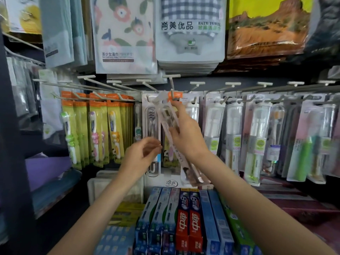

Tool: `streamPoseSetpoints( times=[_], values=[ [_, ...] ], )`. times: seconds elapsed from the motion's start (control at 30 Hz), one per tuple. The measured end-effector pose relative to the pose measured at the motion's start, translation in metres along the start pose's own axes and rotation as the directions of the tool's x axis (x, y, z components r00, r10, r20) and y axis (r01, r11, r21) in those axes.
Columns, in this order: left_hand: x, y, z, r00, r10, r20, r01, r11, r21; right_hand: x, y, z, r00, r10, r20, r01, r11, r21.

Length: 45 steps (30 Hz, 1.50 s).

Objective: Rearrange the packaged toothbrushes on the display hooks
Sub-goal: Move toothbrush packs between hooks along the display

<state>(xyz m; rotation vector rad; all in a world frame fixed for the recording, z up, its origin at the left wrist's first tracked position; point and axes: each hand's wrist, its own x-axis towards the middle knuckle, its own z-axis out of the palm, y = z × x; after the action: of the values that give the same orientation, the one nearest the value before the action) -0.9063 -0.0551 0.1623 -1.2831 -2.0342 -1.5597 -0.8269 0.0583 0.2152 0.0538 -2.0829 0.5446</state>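
Note:
My right hand grips a clear pinkish toothbrush pack, tilted with its top end near the tip of a white hook at the centre of the rack. My left hand hovers just below and to the left, fingers loosely curled by the bottom of a clear pack with a dark brush that hangs behind; whether it touches that pack I cannot tell. Yellow-green children's toothbrush packs hang on the left hooks, white and green packs on the right hooks.
Bath towel packs hang in the row above. Toothpaste boxes stand on the shelf under my arms. Several bare hook tips stick out towards me across the rack. Folded cloths lie at the left.

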Motion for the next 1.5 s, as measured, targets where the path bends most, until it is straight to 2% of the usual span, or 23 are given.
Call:
streamPoseSetpoints(
  times=[0.1,0.17,0.27,0.33,0.43,0.5,0.67,0.83,0.93,1.03,1.1,1.23,1.3,1.37,1.43,1.5],
  values=[
    [0.006,-0.005,0.005,0.998,-0.008,-0.055,0.011,0.998,0.063,-0.011,0.005,-0.019,0.997,-0.020,0.069,0.026,0.995,-0.093],
    [0.009,-0.002,0.009,0.997,0.040,-0.060,-0.033,0.992,0.124,-0.030,0.011,-0.036,0.997,-0.016,0.079,0.020,0.999,-0.044],
    [0.016,0.006,0.020,0.996,0.081,-0.045,-0.073,0.985,0.159,-0.058,0.028,-0.070,0.992,0.093,-0.085,-0.080,0.986,0.145],
    [0.023,0.009,0.031,0.996,0.075,-0.043,-0.064,0.976,0.209,-0.069,0.044,-0.090,0.944,0.233,-0.234,-0.173,0.952,0.252],
    [0.034,0.010,0.050,0.993,0.079,-0.088,-0.045,0.940,0.337,-0.074,0.071,-0.110,0.849,0.357,-0.389,-0.283,0.930,0.236],
    [0.038,0.011,0.058,0.990,0.071,-0.119,-0.019,0.921,0.390,-0.072,0.080,-0.120,0.830,0.382,-0.406,-0.326,0.923,0.203],
    [0.043,0.015,0.066,0.982,0.067,-0.178,0.006,0.925,0.380,-0.057,0.081,-0.137,0.837,0.369,-0.403,-0.338,0.929,0.150],
    [0.039,0.022,0.064,0.976,0.036,-0.216,0.046,0.930,0.364,-0.053,0.089,-0.137,0.759,0.506,-0.409,-0.435,0.862,0.260],
    [0.037,0.027,0.059,0.978,0.033,-0.207,0.050,0.922,0.385,-0.057,0.090,-0.137,0.771,0.465,-0.435,-0.418,0.885,0.205],
    [0.034,0.027,0.054,0.978,0.016,-0.207,0.067,0.918,0.390,-0.064,0.089,-0.130,0.775,0.328,-0.540,-0.348,0.935,0.070],
    [0.030,0.029,0.051,0.974,0.014,-0.226,0.075,0.923,0.377,-0.068,0.086,-0.122,0.800,0.226,-0.556,-0.284,0.959,-0.019],
    [0.010,0.026,0.041,0.970,0.078,-0.232,-0.004,0.953,0.303,-0.071,0.064,-0.091,0.905,-0.010,-0.424,-0.069,0.983,-0.171],
    [-0.003,0.019,0.034,0.973,0.109,-0.202,-0.041,0.948,0.314,-0.069,0.051,-0.071,0.948,-0.121,-0.293,0.071,0.982,-0.175],
    [-0.014,0.009,0.022,0.971,0.077,-0.226,-0.018,0.967,0.253,-0.066,0.040,-0.049,0.976,-0.193,-0.100,0.179,0.974,-0.137],
    [-0.022,0.005,0.005,0.964,-0.043,-0.263,0.064,0.995,0.073,-0.062,0.032,-0.025,0.970,-0.208,0.123,0.219,0.972,-0.081],
    [-0.028,-0.002,-0.015,0.946,-0.125,-0.298,0.106,0.991,-0.079,-0.059,0.022,0.002,0.932,-0.182,0.313,0.194,0.981,-0.007]
  ],
)
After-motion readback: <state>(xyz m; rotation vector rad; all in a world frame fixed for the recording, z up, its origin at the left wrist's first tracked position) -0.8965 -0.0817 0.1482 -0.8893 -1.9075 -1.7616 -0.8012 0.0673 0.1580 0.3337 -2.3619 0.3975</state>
